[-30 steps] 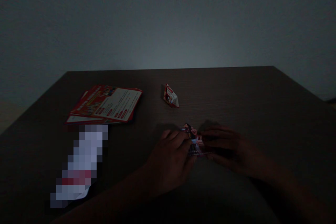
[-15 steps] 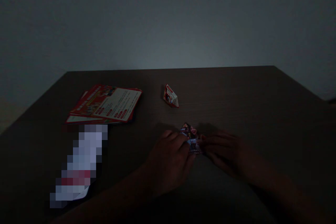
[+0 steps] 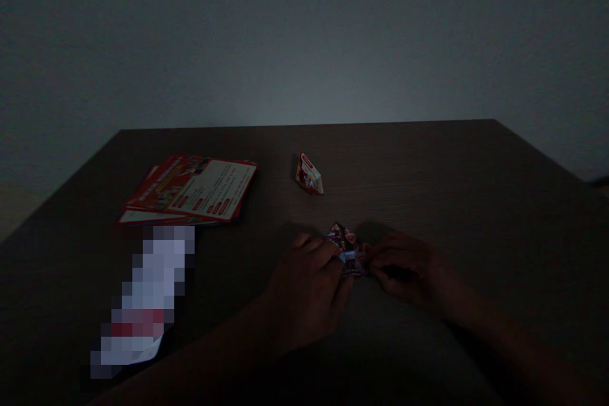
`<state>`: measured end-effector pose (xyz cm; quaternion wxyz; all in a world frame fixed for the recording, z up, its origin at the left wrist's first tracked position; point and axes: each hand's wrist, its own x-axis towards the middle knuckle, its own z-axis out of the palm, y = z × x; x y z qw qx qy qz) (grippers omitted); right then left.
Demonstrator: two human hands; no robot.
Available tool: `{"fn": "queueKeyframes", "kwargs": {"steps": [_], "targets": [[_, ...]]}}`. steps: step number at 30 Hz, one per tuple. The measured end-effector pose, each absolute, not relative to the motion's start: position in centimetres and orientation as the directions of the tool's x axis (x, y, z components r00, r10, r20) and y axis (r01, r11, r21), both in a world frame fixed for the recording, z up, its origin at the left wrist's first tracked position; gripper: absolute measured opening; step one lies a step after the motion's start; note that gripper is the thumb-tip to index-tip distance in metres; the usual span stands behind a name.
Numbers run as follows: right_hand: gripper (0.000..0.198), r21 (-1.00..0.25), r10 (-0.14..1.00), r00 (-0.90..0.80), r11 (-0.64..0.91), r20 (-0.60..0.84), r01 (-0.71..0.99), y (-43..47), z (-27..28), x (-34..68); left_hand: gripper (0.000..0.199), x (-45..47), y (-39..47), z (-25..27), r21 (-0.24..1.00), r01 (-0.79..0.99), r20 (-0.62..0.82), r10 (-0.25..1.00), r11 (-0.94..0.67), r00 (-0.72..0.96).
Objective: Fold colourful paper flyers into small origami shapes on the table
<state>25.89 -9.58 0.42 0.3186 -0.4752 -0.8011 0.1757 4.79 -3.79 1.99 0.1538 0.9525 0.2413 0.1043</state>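
Observation:
A small folded piece of printed paper point(image 3: 349, 256), dark with colourful pictures, lies on the table between my hands. My left hand point(image 3: 311, 288) presses its fingers down on the paper's left side. At the right edge, my right hand point(image 3: 412, 269) pinches the paper between thumb and fingertips. Parts of the paper are hidden under the fingers. Beyond my hands, another small folded paper piece point(image 3: 310, 175), red and white, rests on the table.
A stack of red and white printed sheets point(image 3: 204, 193) lies at the left of the dark wooden table point(image 3: 419, 165). Nearer to me is a bright, pixelated object point(image 3: 147, 292), perhaps a phone. A pale wall point(image 3: 333, 44) stands behind the table.
My right hand's fingers have bent, and its thumb has drawn in against the paper's right edge. My left hand stays almost where it was.

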Motion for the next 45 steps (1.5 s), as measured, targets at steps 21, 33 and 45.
{"fn": "queueKeyframes", "kwargs": {"steps": [21,33,45], "targets": [[0.01,-0.701,0.928,-0.285,0.37,0.242,0.61,-9.8,0.7,26.0,0.022,4.8,-3.7,1.8,0.337,0.415,0.13,0.478,-0.845,0.869],[0.015,-0.452,0.863,-0.421,0.505,0.278,0.736,-9.2,0.0,25.2,0.018,5.1,-3.9,0.7,0.288,0.451,0.152,0.505,-0.845,0.849],[0.012,-0.499,0.92,-0.332,0.393,0.209,0.773,-8.8,-0.3,24.4,0.016,5.4,-3.8,0.8,0.311,0.56,0.126,0.618,-0.768,0.776]]}}
